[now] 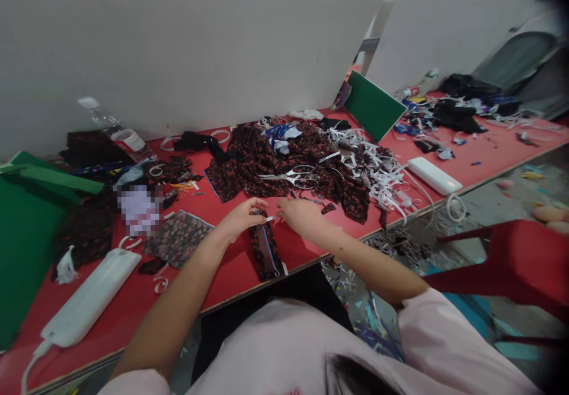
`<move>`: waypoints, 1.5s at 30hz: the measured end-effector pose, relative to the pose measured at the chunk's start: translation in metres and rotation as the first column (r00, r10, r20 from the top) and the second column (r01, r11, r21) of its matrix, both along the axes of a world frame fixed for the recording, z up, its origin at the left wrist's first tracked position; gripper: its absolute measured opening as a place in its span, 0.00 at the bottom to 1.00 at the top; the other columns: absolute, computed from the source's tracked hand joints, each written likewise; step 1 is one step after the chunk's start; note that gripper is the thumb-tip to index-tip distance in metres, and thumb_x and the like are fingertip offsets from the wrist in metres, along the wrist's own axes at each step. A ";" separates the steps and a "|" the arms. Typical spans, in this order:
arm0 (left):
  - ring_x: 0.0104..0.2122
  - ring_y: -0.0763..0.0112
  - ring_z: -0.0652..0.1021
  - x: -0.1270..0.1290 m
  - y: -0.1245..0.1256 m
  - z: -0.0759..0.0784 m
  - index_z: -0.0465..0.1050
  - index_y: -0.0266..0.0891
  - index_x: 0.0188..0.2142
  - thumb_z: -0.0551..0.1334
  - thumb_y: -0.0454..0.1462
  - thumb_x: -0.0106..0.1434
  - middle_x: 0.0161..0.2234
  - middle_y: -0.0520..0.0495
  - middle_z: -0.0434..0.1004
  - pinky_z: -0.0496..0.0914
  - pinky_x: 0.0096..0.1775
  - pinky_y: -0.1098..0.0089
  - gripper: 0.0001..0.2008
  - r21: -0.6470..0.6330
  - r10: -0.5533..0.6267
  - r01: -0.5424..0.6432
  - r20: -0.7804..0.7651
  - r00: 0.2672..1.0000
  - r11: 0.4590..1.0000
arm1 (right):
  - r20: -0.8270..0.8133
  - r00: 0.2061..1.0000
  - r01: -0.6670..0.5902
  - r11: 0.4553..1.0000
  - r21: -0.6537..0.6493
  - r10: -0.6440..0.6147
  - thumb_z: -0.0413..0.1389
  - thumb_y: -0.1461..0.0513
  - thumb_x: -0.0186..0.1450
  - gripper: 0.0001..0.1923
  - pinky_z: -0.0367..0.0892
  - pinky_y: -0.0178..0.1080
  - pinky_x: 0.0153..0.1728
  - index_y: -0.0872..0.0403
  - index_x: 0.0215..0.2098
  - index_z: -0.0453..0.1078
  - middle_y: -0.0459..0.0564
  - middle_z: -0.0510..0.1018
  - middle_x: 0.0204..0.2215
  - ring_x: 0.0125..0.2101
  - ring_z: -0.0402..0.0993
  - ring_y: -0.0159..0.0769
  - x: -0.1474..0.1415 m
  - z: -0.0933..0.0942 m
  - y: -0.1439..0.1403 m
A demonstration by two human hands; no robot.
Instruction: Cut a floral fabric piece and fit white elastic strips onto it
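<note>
A folded strip of dark floral fabric point(265, 250) with a blue and white edge lies on the red table in front of me. My left hand point(242, 220) has its fingers closed on the strip's far end. A small white tab point(269, 219) pokes out there, between my two hands. My right hand point(302, 217) is just to the right, its fingers pinched together near the tab; what they hold, if anything, is hidden. Just beyond my hands, open scissors point(293, 176) rest on a heap of dark floral fabric point(249, 158).
White tape scraps point(382, 176) are heaped at right. White power strips lie at left point(91, 297) and right point(433, 174). Green boards stand at left point(22, 253) and back right point(373, 106). A plastic bottle point(128, 140) leans back left. A red stool point(524, 259) stands at right.
</note>
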State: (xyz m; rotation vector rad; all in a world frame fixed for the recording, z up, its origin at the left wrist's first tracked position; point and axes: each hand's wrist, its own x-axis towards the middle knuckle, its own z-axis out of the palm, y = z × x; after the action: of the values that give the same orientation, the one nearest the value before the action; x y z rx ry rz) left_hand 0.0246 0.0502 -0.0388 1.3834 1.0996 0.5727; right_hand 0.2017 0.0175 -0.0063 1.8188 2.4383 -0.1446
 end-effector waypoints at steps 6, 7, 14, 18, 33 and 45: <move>0.30 0.72 0.72 0.001 0.001 -0.005 0.68 0.36 0.37 0.63 0.33 0.43 0.29 0.51 0.70 0.64 0.32 0.72 0.18 -0.048 0.086 -0.086 -0.001 0.996 0.995 | 0.051 0.998 -0.025 1.000 0.009 0.024 0.44 0.60 0.68 0.11 0.67 0.37 0.33 0.56 0.43 0.63 0.59 0.77 0.36 0.38 0.75 0.41 -0.010 0.007 0.002; 0.29 0.72 0.72 0.001 0.000 -0.006 0.68 0.36 0.36 0.62 0.32 0.43 0.28 0.51 0.69 0.64 0.32 0.72 0.17 -0.053 0.097 -0.097 -0.001 0.995 0.994 | 0.058 0.998 -0.025 1.000 0.015 0.024 0.44 0.60 0.68 0.11 0.67 0.37 0.33 0.56 0.44 0.63 0.59 0.77 0.36 0.38 0.75 0.42 -0.011 0.007 0.002; 0.24 0.76 0.68 0.006 -0.005 -0.006 0.64 0.38 0.32 0.58 0.33 0.43 0.24 0.56 0.66 0.61 0.26 0.74 0.13 -0.053 0.197 -0.194 0.052 0.979 0.980 | 0.028 0.998 -0.054 0.993 0.109 0.051 0.44 0.60 0.68 0.10 0.66 0.35 0.32 0.55 0.42 0.64 0.56 0.77 0.33 0.36 0.75 0.41 -0.010 0.010 -0.002; 0.24 0.76 0.68 0.009 -0.007 -0.009 0.63 0.38 0.30 0.58 0.34 0.42 0.24 0.55 0.67 0.60 0.27 0.75 0.12 -0.036 0.246 -0.243 0.089 0.965 0.969 | 0.000 0.996 -0.085 0.990 0.116 0.085 0.44 0.60 0.68 0.10 0.65 0.35 0.32 0.55 0.39 0.65 0.56 0.76 0.34 0.36 0.74 0.40 -0.007 0.010 -0.005; 0.23 0.75 0.70 0.012 -0.010 -0.017 0.62 0.39 0.29 0.61 0.33 0.40 0.22 0.56 0.70 0.62 0.26 0.75 0.13 -0.133 0.358 -0.336 0.210 0.910 0.932 | -0.216 0.951 -0.104 0.889 0.446 0.220 0.44 0.60 0.69 0.12 0.61 0.36 0.32 0.54 0.36 0.67 0.49 0.76 0.28 0.31 0.71 0.35 -0.005 -0.024 -0.031; 0.23 0.77 0.70 0.002 -0.005 0.006 0.64 0.38 0.29 0.65 0.34 0.41 0.22 0.57 0.70 0.61 0.27 0.76 0.14 -0.081 0.413 -0.407 0.277 0.868 0.910 | -0.219 0.950 -0.039 0.776 0.629 0.225 0.53 0.59 0.63 0.08 0.62 0.41 0.39 0.55 0.31 0.71 0.54 0.76 0.33 0.36 0.67 0.40 0.060 -0.038 -0.006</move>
State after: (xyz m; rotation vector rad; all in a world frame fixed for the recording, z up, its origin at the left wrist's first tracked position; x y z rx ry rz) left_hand 0.0266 0.0452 -0.0325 1.0057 1.1587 1.0370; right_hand 0.2616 0.0113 -0.0439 1.9304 3.0769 0.5164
